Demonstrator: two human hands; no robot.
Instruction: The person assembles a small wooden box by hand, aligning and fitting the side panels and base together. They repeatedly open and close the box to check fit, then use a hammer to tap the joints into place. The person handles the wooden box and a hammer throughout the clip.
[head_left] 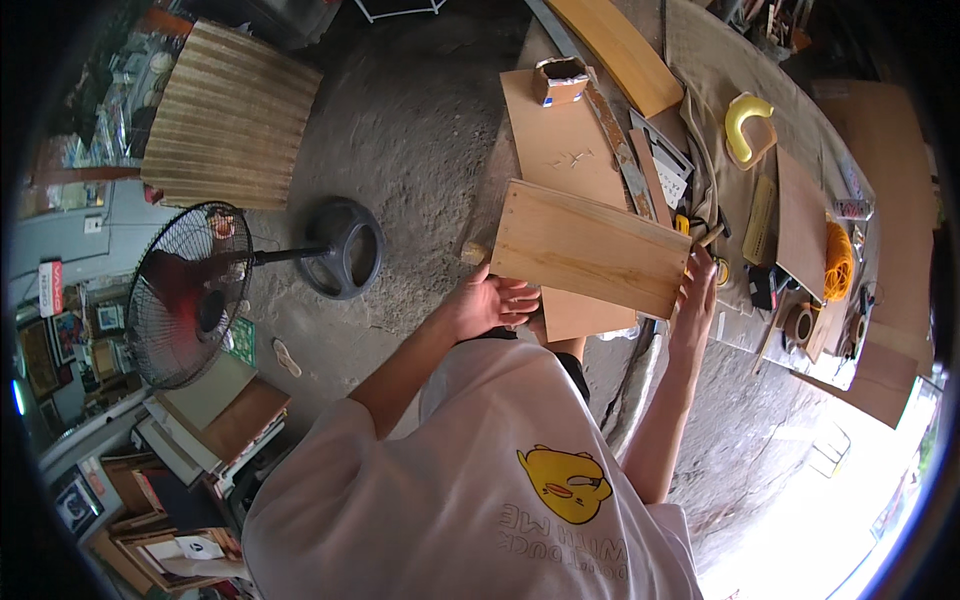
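Observation:
A light wooden board (590, 245) with small dark fastener dots along its short ends lies tilted in front of me, over the table's near edge. My right hand (695, 295) is at its right end, fingers bent around the edge. By the lower left corner, my left hand (490, 305) has its palm turned up and fingers stretched out apart; the thumb tip is close to the corner, and I cannot tell if it touches. Under the board lies a brown sheet (560, 150) with small nails or screws (572, 158) scattered on it, and a small open cardboard box (560, 82) stands at its far end.
The worktable (735, 80) holds a long yellowish plank (620, 55), a rusty metal strip (618, 150), a hammer (712, 236), a banana-shaped yellow thing (745, 125), orange cord (838, 262) and a tape roll (798, 325). To the left stand a fan (195, 295) and a corrugated panel (230, 115).

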